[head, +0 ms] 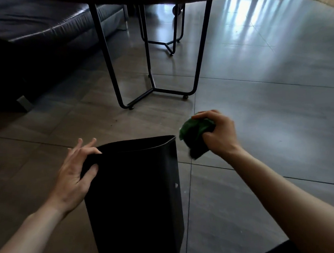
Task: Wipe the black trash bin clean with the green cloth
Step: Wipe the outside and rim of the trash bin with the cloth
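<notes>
We saw one black trash bin (pixel 135 198) standing upright on the tiled floor (pixel 259 120), in the near middle of the scene, its long axis vertical and its open mouth pointing up and slightly away from us. Our left hand (pixel 75 171) was at the bin's near left rim corner: the thumb lay against the outer wall and one finger curled over the rim edge, so that grip pinched the rim, while the other fingers stayed spread and loose above it. Our right hand (pixel 219 135) hovered just to the right of the bin's far right corner, apart from it, and its grip was curled tight round one bunched green cloth (pixel 196 136), which hung down in a crumpled wad below the fingers. We counted two hands, one bin and one cloth. Farther off stood a table on thin black metal legs (pixel 107 57), and at the far left a dark leather sofa (pixel 38 22)
</notes>
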